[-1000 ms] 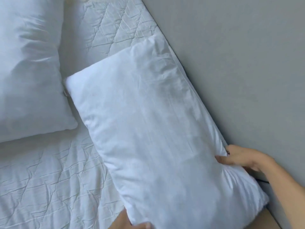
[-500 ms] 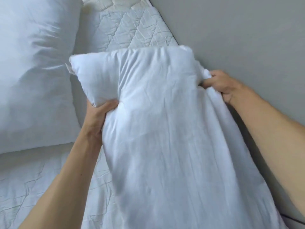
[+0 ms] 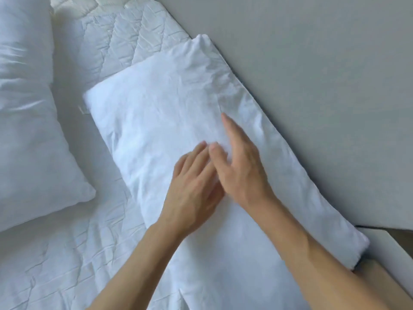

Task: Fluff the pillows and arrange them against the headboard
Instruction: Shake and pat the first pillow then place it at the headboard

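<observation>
A white pillow [image 3: 161, 121] lies flat on the quilted mattress [image 3: 55, 260], its long right edge along the grey headboard [image 3: 312, 86]. My left hand [image 3: 192, 193] rests palm down on the pillow's middle, fingers spread. My right hand [image 3: 241, 166] lies flat beside it, partly over the left fingers, fingertips pointing toward the pillow's far end. Neither hand grips the fabric. A second, plumper white pillow [image 3: 26, 130] lies at the left, apart from the first.
The mattress cover is white and creased, and runs up to the headboard at the top. At the lower right, the bed's corner and a strip of wooden floor [image 3: 402, 240] show past the pillow's near end.
Both hands have let go of the pillow's far corners. The pillow has dropped flat beside the headboard, and the hands now lie open on its middle.
</observation>
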Action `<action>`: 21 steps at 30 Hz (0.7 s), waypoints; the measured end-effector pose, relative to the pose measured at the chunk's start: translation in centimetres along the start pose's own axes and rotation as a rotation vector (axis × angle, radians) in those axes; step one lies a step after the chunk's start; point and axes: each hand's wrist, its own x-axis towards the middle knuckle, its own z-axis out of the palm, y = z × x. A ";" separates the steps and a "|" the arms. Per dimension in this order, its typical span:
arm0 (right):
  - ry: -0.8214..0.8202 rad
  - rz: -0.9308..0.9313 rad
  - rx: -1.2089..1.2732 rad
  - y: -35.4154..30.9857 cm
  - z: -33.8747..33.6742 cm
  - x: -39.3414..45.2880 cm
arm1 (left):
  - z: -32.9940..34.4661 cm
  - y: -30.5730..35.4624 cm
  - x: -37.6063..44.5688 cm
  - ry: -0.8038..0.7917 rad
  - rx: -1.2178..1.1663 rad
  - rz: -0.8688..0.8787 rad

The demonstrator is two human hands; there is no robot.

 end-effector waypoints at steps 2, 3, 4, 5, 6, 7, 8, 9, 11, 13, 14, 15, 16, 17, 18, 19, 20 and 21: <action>-0.169 -0.172 -0.160 0.5 1.3 -7.0 | 1.1 -1.0 -1.8 -0.217 0.107 0.179; -0.238 -0.207 -0.318 2.2 1.5 -9.8 | 1.2 -2.6 -2.2 -0.279 0.214 0.225; -0.257 -0.170 -0.476 4.7 1.4 -12.0 | 1.1 -4.6 -2.1 -0.307 0.327 0.221; -0.223 -0.048 -0.606 7.2 1.1 -13.7 | 0.8 -6.7 -1.6 -0.301 0.416 0.151; -0.176 0.120 -0.696 9.4 0.3 -15.0 | 0.1 -8.6 -1.1 -0.292 0.473 -0.001; -0.123 0.287 -0.732 11.1 -0.8 -15.8 | -1.1 -10.2 -0.5 -0.277 0.488 -0.194; -0.063 0.414 -0.749 12.4 -1.8 -16.2 | -2.4 -11.4 -0.2 -0.261 0.468 -0.372; -0.026 0.518 -0.730 13.2 -2.5 -16.3 | -3.4 -12.0 -0.1 -0.247 0.435 -0.499; 0.011 0.648 -0.619 12.9 -3.3 -15.9 | -4.3 -11.2 -0.9 -0.233 0.416 -0.542; 0.067 0.641 -0.481 10.9 -3.2 -14.9 | -3.9 -8.1 -1.8 -0.218 0.426 -0.347; 0.098 0.572 -0.435 9.5 -2.8 -14.3 | -3.2 -5.9 -2.2 -0.222 0.409 -0.210; 0.123 0.459 -0.396 7.8 -2.1 -13.8 | -2.2 -3.7 -2.4 -0.254 0.392 -0.046; 0.130 0.332 -0.357 6.1 -1.0 -13.4 | -1.1 -1.7 -2.7 -0.311 0.375 0.135; 0.109 0.210 -0.320 4.7 0.1 -13.2 | 0.0 -0.2 -2.8 -0.377 0.367 0.302; 0.063 0.103 -0.309 4.2 1.1 -13.1 | 1.0 0.4 -2.6 -0.440 0.373 0.427; 0.009 0.031 -0.340 4.6 1.8 -13.0 | 1.8 0.3 -1.9 -0.496 0.394 0.489; -0.036 0.008 -0.394 6.0 1.8 -12.8 | 2.5 -0.3 -0.9 -0.534 0.430 0.490; -0.057 0.036 -0.458 8.0 1.4 -12.6 | 3.0 -1.0 0.4 -0.561 0.465 0.455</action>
